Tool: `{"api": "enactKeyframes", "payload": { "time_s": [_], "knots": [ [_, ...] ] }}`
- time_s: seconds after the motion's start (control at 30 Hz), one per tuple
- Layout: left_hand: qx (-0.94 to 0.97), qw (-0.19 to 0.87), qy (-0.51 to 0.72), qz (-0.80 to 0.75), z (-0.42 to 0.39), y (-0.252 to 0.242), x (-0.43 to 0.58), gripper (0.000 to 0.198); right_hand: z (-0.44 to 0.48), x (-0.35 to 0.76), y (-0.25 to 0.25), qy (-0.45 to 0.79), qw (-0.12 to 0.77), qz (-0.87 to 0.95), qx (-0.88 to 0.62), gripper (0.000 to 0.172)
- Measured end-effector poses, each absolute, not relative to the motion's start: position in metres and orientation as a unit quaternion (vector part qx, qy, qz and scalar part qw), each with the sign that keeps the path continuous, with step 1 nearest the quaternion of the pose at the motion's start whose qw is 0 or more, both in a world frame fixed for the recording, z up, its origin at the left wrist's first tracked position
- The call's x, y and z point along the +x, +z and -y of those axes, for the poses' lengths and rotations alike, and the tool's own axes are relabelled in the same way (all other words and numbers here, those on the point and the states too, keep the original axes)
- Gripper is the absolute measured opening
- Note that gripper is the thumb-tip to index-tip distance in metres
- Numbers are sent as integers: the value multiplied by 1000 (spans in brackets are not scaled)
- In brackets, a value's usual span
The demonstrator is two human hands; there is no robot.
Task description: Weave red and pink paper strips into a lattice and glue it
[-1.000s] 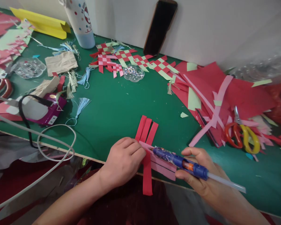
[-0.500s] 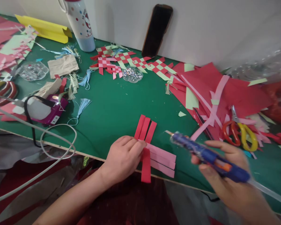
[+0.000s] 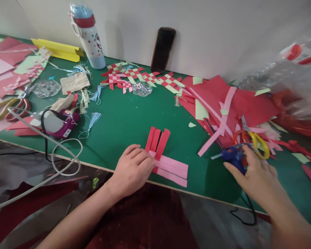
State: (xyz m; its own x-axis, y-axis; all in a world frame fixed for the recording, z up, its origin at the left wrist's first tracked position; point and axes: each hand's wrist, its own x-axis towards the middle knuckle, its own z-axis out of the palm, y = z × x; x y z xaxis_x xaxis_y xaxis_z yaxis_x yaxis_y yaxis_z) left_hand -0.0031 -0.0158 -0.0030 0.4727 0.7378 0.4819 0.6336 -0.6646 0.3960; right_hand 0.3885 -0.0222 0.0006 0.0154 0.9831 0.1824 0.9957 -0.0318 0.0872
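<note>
My left hand [image 3: 136,167] presses down on the left end of a small weave of paper strips near the table's front edge. Red strips [image 3: 162,143] fan out from it toward the back, and pink strips [image 3: 173,166] point right. The left fingertips are curled over the paper and partly hide the crossing. Over at the right, my right hand [image 3: 257,174] is around a blue hot glue gun [image 3: 232,157], low over the table, its nozzle pointing left. Thumb and forefinger lie on either side of the gun. Scissors [image 3: 260,147] lie just behind it.
Red paper sheets [image 3: 217,93] and scraps lie at the back right, beside a plastic bag [image 3: 295,100]. A phone [image 3: 162,50] leans on the wall near woven paper pieces [image 3: 168,79] and a bottle [image 3: 94,45]. A white cable [image 3: 67,166] and purple power strip [image 3: 66,124] are left.
My right hand has carried the glue gun away from the weave, toward the scissors, and turned it. The red strip that hung toward me no longer shows there. The view has shifted.
</note>
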Motion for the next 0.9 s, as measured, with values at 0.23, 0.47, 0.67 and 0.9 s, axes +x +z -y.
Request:
{"api": "enactKeyframes", "payload": {
  "time_s": [0.23,0.47,0.67,0.9],
  "knots": [
    [896,70,241,-367,30,-2,-22,28,37,292,32,-118,207,791,-563,39],
    [907,72,213,-356,29,-14,-25,40,32,201,12,-16,131,884,-449,34],
    [905,70,222,-355,28,-16,-25,37,27,200,8,-11,113,876,-468,34],
    [906,74,212,-358,29,-20,-25,36,26,199,4,-26,129,857,-499,32]
  ]
}}
